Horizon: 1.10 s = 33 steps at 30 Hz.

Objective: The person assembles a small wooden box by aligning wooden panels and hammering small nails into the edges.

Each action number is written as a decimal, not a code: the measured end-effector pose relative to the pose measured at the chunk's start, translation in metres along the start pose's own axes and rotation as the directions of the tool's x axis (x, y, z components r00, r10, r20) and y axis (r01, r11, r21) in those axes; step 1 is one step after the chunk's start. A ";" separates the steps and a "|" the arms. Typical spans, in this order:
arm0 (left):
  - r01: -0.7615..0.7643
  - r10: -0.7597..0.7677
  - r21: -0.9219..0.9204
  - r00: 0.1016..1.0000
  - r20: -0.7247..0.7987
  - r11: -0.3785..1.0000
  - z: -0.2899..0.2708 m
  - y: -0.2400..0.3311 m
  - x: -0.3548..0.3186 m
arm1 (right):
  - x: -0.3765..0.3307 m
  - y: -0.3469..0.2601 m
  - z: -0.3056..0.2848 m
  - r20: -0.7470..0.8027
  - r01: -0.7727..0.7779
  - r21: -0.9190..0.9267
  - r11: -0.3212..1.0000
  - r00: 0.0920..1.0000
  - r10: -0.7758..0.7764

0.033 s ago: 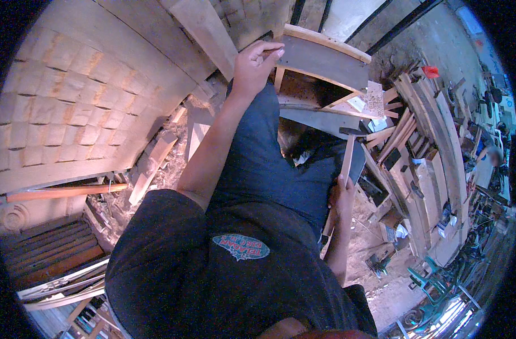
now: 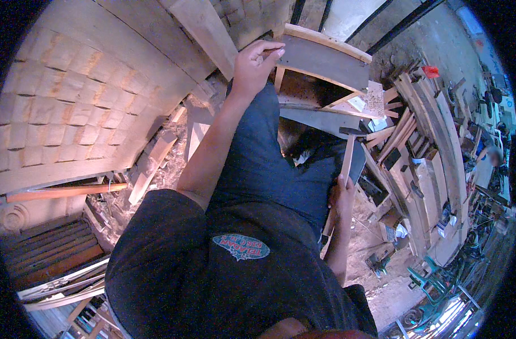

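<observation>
My right hand (image 2: 341, 195) is wrapped round the wooden handle of a hammer (image 2: 348, 158), whose dark head points away from me over my right knee. My left hand (image 2: 257, 65) reaches forward past my left knee, thumb and fingertips pinched together. Whatever lies between those fingertips is too small to make out. They are at the left end of a small wooden frame (image 2: 326, 59), which has a grey panel and a pale strip along its far edge. Below that panel the frame has an open, dark compartment.
A large wooden panel with a woven-looking block pattern (image 2: 71, 107) leans on the left. Offcuts, including a pale wood block (image 2: 153, 166), lie among shavings beside it. Curved stacked planks (image 2: 433, 152) bearing tools and scraps stand on the right, with a green plastic chair (image 2: 425, 277) nearer me.
</observation>
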<state>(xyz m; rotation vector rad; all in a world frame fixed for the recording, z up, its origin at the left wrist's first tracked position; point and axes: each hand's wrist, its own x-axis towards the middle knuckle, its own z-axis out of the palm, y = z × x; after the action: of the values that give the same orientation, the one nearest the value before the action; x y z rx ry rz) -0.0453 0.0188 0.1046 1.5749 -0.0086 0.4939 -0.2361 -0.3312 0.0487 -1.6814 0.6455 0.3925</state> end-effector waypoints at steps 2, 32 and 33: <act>0.013 -0.013 0.002 1.000 -0.004 1.000 0.000 0.001 0.000 | 0.002 0.002 -0.001 0.004 -0.001 -0.002 1.000 1.000 0.001; -0.206 0.201 0.225 0.979 0.045 0.952 0.003 0.006 0.005 | 0.004 -0.001 -0.001 -0.015 -0.048 -0.038 0.998 0.999 0.048; -0.208 0.203 0.230 0.978 0.047 0.951 0.003 0.006 0.005 | 0.003 -0.002 0.000 -0.014 -0.040 -0.046 0.998 0.999 0.040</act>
<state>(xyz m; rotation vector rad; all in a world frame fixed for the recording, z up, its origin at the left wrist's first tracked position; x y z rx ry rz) -0.0416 0.0170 0.1118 1.8211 -0.1376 0.6588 -0.2324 -0.3321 0.0482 -1.7180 0.6854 0.4277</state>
